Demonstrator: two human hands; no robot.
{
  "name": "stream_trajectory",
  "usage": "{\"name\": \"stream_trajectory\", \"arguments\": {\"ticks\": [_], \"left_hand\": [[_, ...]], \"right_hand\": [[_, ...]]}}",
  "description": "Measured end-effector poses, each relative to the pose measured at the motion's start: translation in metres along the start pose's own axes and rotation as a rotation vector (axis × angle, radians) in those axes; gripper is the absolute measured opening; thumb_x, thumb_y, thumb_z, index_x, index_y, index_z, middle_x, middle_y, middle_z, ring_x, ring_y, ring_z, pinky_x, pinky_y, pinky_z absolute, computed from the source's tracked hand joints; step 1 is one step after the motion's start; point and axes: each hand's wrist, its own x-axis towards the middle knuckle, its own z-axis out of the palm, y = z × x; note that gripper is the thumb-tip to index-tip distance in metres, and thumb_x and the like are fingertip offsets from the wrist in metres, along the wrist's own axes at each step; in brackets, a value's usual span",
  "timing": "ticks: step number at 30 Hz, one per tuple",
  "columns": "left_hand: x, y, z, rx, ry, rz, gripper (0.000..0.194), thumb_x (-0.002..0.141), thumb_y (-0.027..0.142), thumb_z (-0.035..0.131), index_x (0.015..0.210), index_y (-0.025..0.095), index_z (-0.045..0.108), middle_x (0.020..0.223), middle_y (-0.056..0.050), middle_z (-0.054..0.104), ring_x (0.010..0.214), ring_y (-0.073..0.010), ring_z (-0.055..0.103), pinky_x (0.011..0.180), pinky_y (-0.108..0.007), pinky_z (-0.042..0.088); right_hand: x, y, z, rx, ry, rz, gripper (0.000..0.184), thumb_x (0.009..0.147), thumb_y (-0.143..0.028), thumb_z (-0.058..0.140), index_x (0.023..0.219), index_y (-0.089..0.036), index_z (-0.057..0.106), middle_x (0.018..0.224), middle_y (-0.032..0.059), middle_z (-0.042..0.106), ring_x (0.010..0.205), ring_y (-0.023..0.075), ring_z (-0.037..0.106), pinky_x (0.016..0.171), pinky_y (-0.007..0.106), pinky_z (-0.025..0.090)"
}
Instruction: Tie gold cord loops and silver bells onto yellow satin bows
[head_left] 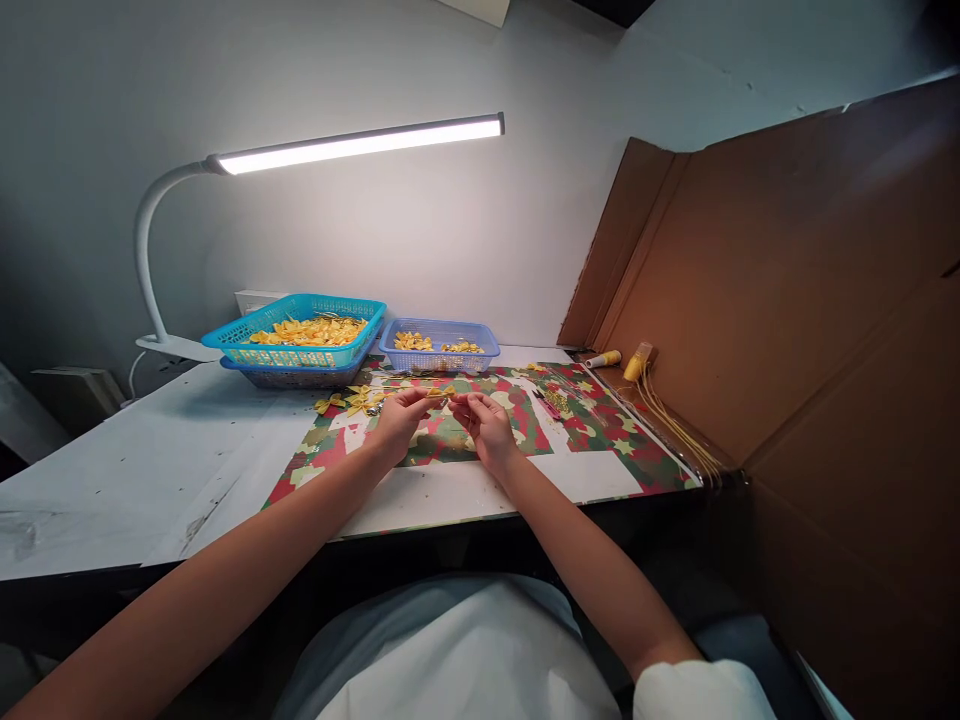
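Bow (pixel 441 393) is above the patterned mat (pixel 525 432) on the surface (pixel 120 480). Left hand (pixel 397 425) has it pinched in the fingers. Right hand (pixel 487 425) has its fingers at the right end; I can't tell if they grip. Loose bows (pixel 363 400) lie to the left, blue basket (pixel 289 357) and purple basket (pixel 409 362) behind.

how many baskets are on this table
3: a turquoise basket stacked on a dark blue basket, and a lilac basket to their right. More may be hidden.
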Motion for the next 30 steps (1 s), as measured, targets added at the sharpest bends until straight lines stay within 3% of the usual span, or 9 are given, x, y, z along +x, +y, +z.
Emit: {"name": "stream_trajectory", "arguments": {"ticks": [9, 17, 20, 23, 26, 30], "left_hand": [[-0.001, 0.001, 0.000, 0.009, -0.023, 0.033, 0.010, 0.057, 0.017, 0.079, 0.059, 0.018, 0.069, 0.060, 0.000, 0.067, 0.062, -0.0123, 0.057, 0.060, -0.022, 0.040], [0.001, 0.004, -0.001, -0.156, -0.101, -0.280, 0.009, 0.062, 0.019, 0.075, 0.069, 0.017, 0.070, 0.070, -0.002, 0.072, 0.068, -0.0127, 0.065, 0.059, -0.020, 0.043], [0.003, 0.006, 0.000, -0.245, -0.070, -0.353, 0.007, 0.066, 0.013, 0.071, 0.065, 0.017, 0.065, 0.065, 0.000, 0.070, 0.065, -0.0110, 0.066, 0.056, -0.018, 0.043], [0.002, 0.009, 0.001, -0.285, -0.046, -0.391, 0.010, 0.068, 0.009, 0.069, 0.065, 0.016, 0.063, 0.062, 0.001, 0.068, 0.062, -0.0099, 0.067, 0.054, -0.017, 0.044], [-0.001, 0.011, 0.002, -0.295, -0.066, -0.415, 0.011, 0.071, 0.007, 0.065, 0.064, 0.016, 0.063, 0.061, 0.001, 0.069, 0.061, -0.0102, 0.067, 0.054, -0.018, 0.045], [-0.003, 0.012, 0.003, -0.298, -0.096, -0.438, 0.014, 0.073, 0.006, 0.063, 0.064, 0.016, 0.063, 0.062, 0.000, 0.070, 0.062, -0.0114, 0.068, 0.055, -0.019, 0.045]], "right_hand": [[-0.002, -0.005, -0.002, 0.118, -0.026, 0.105, 0.007, 0.077, -0.025, 0.067, 0.074, -0.019, 0.065, 0.084, 0.0035, 0.073, 0.079, 0.0142, 0.069, 0.081, 0.029, 0.054], [-0.005, -0.007, 0.003, 0.028, -0.102, 0.070, 0.013, 0.074, -0.032, 0.068, 0.074, -0.019, 0.065, 0.082, 0.0037, 0.072, 0.077, 0.0155, 0.067, 0.078, 0.030, 0.054], [-0.006, -0.006, 0.003, -0.139, -0.037, -0.050, 0.016, 0.076, -0.035, 0.062, 0.072, -0.020, 0.063, 0.070, 0.0011, 0.066, 0.065, 0.0132, 0.062, 0.068, 0.028, 0.052], [-0.009, -0.003, 0.004, -0.529, 0.015, -0.279, 0.020, 0.078, -0.035, 0.056, 0.067, -0.019, 0.062, 0.056, -0.0024, 0.054, 0.052, 0.0112, 0.048, 0.054, 0.025, 0.042], [-0.013, -0.002, 0.005, -0.855, 0.005, -0.491, 0.024, 0.080, -0.034, 0.052, 0.064, -0.019, 0.061, 0.051, -0.0029, 0.048, 0.051, 0.0113, 0.042, 0.053, 0.025, 0.034], [-0.013, -0.002, 0.004, -0.931, 0.027, -0.571, 0.025, 0.083, -0.031, 0.048, 0.067, -0.018, 0.062, 0.055, -0.0010, 0.052, 0.052, 0.0119, 0.044, 0.053, 0.025, 0.034]]}}
